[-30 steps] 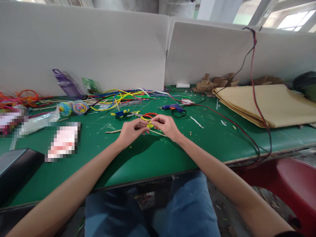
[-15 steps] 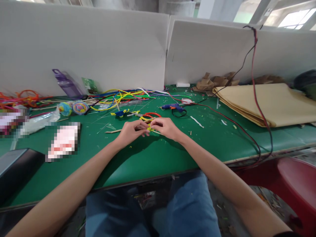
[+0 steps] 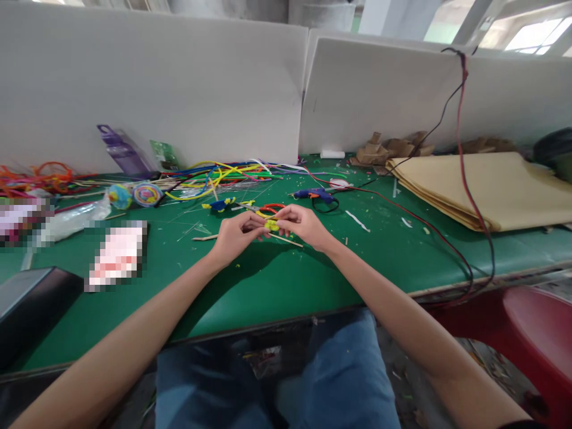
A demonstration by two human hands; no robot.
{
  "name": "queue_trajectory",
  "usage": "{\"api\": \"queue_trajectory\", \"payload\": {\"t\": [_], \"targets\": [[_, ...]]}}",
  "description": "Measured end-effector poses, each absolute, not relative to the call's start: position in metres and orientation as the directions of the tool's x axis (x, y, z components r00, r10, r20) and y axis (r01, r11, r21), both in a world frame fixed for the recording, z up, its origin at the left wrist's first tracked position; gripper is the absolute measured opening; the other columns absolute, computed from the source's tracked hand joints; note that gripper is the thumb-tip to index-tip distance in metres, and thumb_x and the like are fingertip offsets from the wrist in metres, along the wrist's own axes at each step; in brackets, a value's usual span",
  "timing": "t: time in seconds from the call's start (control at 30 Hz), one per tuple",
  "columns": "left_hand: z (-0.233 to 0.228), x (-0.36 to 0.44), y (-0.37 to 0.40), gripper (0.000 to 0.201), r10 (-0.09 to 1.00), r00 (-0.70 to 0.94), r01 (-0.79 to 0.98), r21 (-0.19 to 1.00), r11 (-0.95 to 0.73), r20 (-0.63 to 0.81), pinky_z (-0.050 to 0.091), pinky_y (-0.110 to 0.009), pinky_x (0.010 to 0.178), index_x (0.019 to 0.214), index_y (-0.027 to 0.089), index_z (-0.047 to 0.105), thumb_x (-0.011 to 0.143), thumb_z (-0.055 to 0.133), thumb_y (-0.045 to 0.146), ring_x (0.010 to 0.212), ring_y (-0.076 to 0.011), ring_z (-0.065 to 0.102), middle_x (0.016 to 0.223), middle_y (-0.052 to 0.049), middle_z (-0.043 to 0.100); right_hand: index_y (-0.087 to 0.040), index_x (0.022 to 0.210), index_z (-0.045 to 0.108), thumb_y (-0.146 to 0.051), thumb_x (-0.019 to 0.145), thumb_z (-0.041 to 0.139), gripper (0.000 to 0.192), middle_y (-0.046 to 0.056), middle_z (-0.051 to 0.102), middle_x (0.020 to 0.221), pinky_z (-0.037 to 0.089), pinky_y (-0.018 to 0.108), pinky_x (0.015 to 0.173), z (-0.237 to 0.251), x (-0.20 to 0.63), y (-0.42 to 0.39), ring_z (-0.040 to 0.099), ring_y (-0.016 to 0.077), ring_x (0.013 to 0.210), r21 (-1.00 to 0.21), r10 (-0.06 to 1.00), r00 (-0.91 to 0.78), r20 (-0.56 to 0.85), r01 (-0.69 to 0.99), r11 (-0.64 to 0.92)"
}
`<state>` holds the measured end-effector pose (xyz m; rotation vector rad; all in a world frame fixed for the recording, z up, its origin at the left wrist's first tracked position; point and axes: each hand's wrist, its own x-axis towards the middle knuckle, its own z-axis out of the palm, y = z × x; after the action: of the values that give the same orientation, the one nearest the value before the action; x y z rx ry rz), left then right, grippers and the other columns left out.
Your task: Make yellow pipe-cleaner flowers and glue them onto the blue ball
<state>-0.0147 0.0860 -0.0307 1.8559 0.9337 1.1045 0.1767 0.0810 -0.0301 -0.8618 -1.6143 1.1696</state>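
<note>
Pinching a small yellow fuzzy piece (image 3: 270, 224) between them, the left hand (image 3: 236, 235) and the right hand (image 3: 304, 225) meet just above the green table (image 3: 277, 280); the fingers of both hands are curled in tight, with the tips closed on the yellow piece from each side, most likely so it cannot slip while it is bent or wound. A thin wooden stick (image 3: 286, 239) runs under the hands and pokes out below the right hand; I cannot tell if the yellow piece is wrapped on it or only lies over it. Both arms rest low and reach in from the near edge, so the work sits right in the middle where the person can see it well.

Just behind the hands lie scissors with red handles (image 3: 270, 208) and a little blue and yellow fuzzy shape (image 3: 220, 205), close by and easy to grab; a blue glue gun (image 3: 313, 194) lies a bit to the right. Farther back is a heap of long colourful fuzzy wires (image 3: 214, 174). A stack of tan paper sheets (image 3: 487, 186) sits well apart on the right; a red and black cord (image 3: 462, 173) hangs down over it.
</note>
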Motion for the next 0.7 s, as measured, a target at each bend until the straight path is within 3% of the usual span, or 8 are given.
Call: {"api": "queue_trajectory", "payload": {"t": [0.2, 0.4, 0.57, 0.7], "targets": [[-0.032, -0.015, 0.085, 0.027, 0.867, 0.325, 0.179, 0.876, -0.449, 0.378, 0.057, -0.028, 0.059, 0.087, 0.015, 0.058, 0.072, 0.069, 0.035, 0.064, -0.0177, 0.068, 0.073, -0.005, 0.07, -0.015, 0.077, 0.06, -0.031, 0.074, 0.064, 0.017, 0.0, 0.06, 0.061, 0.045, 0.025, 0.055, -0.034, 0.175, 0.082, 0.055, 0.0105, 0.055, -0.944, 0.908, -0.276, 0.316, 0.002, 0.329], [-0.033, -0.014, 0.086, 0.023, 0.857, 0.317, 0.188, 0.859, -0.477, 0.407, 0.057, -0.027, 0.061, 0.088, 0.015, 0.061, 0.076, 0.065, 0.034, 0.069, -0.0176, 0.068, 0.078, -0.006, 0.071, -0.014, 0.076, 0.06, -0.028, 0.071, 0.066, 0.015, 0.004, 0.065, 0.078, 0.049, 0.028, 0.066, -0.031, 0.17, 0.077, 0.059, 0.0113, 0.066, -0.926, 0.891, -0.277, 0.36, 0.014, 0.378], [-0.033, -0.013, 0.084, 0.028, 0.852, 0.316, 0.241, 0.834, -0.497, 0.417, 0.057, -0.027, 0.06, 0.1, 0.016, 0.064, 0.077, 0.063, 0.032, 0.07, -0.0175, 0.068, 0.079, -0.005, 0.072, -0.014, 0.079, 0.06, -0.029, 0.076, 0.058, 0.015, 0.002, 0.061, 0.069, 0.046, 0.025, 0.06, -0.033, 0.168, 0.077, 0.055, 0.0099, 0.061, -0.897, 0.898, -0.174, 0.405, 0.116, 0.427], [-0.032, -0.012, 0.082, 0.024, 0.851, 0.32, 0.287, 0.814, -0.506, 0.416, 0.057, -0.026, 0.061, 0.095, 0.017, 0.066, 0.077, 0.063, 0.033, 0.068, -0.0165, 0.068, 0.08, -0.004, 0.072, -0.015, 0.08, 0.058, -0.029, 0.078, 0.055, 0.015, 0.0, 0.058, 0.066, 0.042, 0.024, 0.056, -0.039, 0.166, 0.079, 0.052, 0.0094, 0.058, -0.892, 0.907, -0.129, 0.4, 0.172, 0.418]]}}
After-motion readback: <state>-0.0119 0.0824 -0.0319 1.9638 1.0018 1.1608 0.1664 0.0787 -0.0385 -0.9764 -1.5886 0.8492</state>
